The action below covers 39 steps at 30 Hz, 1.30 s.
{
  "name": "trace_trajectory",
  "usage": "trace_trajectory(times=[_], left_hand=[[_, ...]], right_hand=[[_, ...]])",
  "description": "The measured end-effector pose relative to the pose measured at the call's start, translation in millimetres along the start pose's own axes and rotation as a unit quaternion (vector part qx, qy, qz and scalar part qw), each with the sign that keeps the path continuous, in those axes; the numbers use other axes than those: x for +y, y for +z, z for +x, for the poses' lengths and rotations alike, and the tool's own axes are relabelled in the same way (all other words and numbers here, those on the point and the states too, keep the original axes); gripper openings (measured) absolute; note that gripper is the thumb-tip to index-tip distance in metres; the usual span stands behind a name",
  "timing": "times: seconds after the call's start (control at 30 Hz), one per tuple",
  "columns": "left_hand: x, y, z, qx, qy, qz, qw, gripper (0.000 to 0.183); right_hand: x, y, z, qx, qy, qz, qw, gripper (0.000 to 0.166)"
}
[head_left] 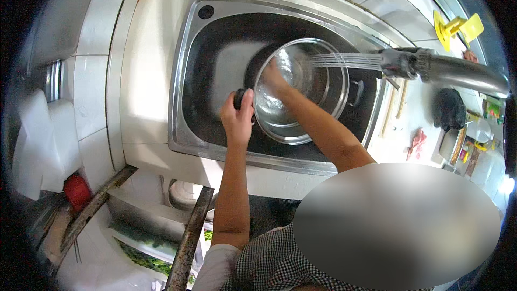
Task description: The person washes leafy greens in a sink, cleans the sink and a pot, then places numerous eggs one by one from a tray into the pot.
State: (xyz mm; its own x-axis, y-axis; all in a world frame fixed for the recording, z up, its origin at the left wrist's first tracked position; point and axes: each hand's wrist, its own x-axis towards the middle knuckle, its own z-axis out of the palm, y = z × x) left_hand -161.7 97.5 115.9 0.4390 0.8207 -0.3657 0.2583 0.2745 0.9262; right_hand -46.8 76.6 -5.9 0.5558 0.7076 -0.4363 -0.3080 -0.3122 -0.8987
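Note:
A shiny metal pot (pixel 302 138) is tilted over the stainless steel sink (pixel 177 129), its opening facing up. My left hand (pixel 238 115) grips the pot's black side handle at the left rim. Inside the pot, near its left wall, is my right hand (pixel 274 74); its fingers are blurred, so whether they hold anything is unclear. Several thin streams of water run from the metal faucet (pixel 398 64) into the pot from the right. The pot's other handle (pixel 356 93) shows at its right side.
White tiled walls border the sink at the left and top. A yellow plastic holder (pixel 456 28) is at upper right. On the right counter lie a pink cloth (pixel 417 144), sticks and a black bag (pixel 448 109). A rusty metal frame (pixel 190 238) and containers with greens stand at lower left.

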Motion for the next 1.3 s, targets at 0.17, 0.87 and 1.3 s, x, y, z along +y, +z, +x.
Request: trace_trajectory(times=[0.17, 0.87, 1.3], left_hand=[[37, -6, -10, 0.032, 0.211, 0.119, 0.97, 0.026], [62, 30, -22, 0.014, 0.26, 0.326, 0.909, 0.025], [84, 55, -1, 0.005, 0.248, 0.387, 0.888, 0.032]], right_hand=[[40, -12, -47, -0.283, -0.123, -0.356, 0.882, 0.034], [65, -70, -65, -0.27, -0.14, -0.487, 0.819, 0.037], [45, 0, -41, -0.171, 0.078, -0.426, 0.885, 0.045]])
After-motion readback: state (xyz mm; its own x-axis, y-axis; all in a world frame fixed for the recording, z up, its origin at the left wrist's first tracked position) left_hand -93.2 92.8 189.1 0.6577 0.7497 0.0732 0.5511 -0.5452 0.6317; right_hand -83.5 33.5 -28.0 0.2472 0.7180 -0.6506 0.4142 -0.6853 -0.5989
